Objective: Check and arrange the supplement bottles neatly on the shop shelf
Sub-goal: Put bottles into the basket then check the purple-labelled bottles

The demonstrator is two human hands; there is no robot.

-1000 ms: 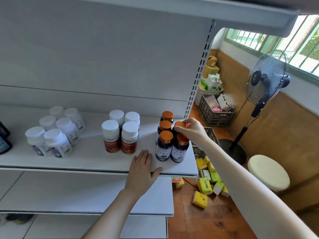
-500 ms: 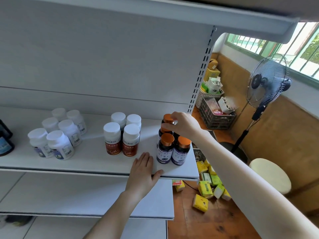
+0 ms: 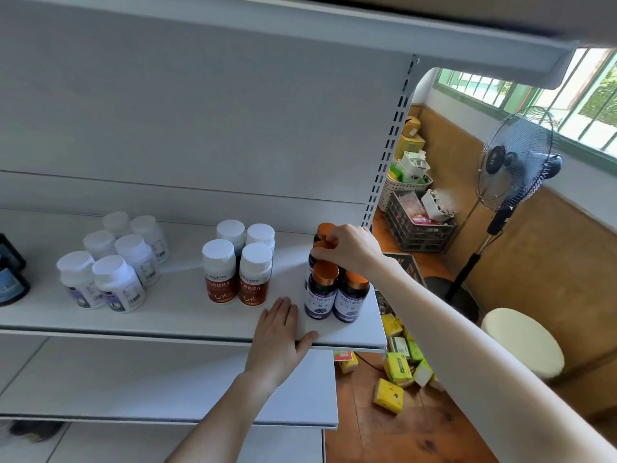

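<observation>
Here, orange-capped bottles [image 3: 321, 295] all upright.

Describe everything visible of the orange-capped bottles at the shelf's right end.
The orange-capped bottles are dark, glossy, with purple-blue labels. At least four caps show; they stand upright, tightly clustered at the right end of the shelf near its front. The right hand pinches a rear cap from above; the left hand lies flat on the shelf beside them.

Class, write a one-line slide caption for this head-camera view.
Right hand grips an orange-capped bottle at the right end of the shelf; left hand rests flat on its front edge.
</observation>
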